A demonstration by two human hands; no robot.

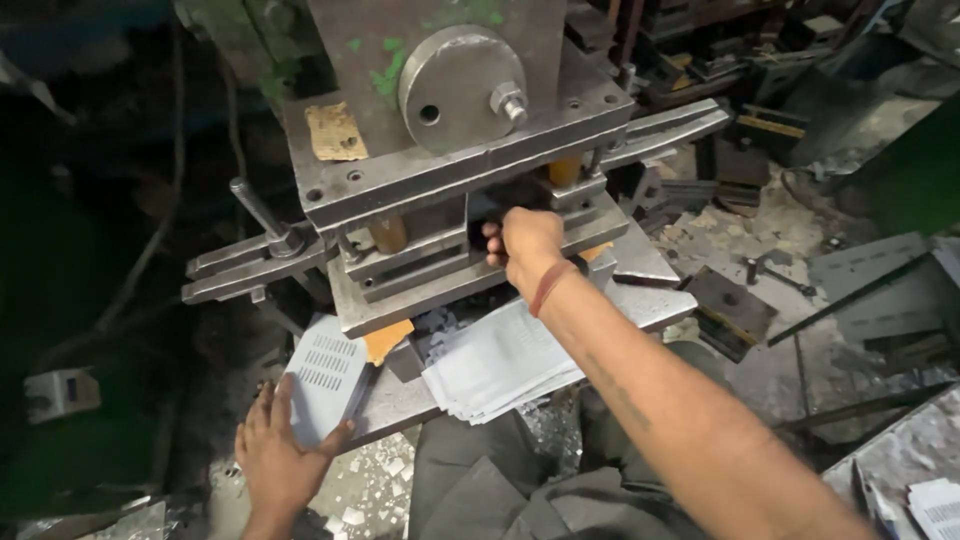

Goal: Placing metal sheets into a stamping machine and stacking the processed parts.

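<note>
A torn, yellowish-brown paper label [334, 131] is seen stuck on the grey metal face of the press, at its upper left, with ragged edges and faint dark marks. Two small patches of green, flaking remnant [386, 80] are seen on the same face beside the round disc; whether they are paint or sticker cannot be told. A small pale tag-like plate [60, 392] with a dark rectangle on it is found at the far left, in shadow near the floor. A yellow-edged dark strip [770, 125] lies among the clutter at the upper right. No screens or packages are seen.
</note>
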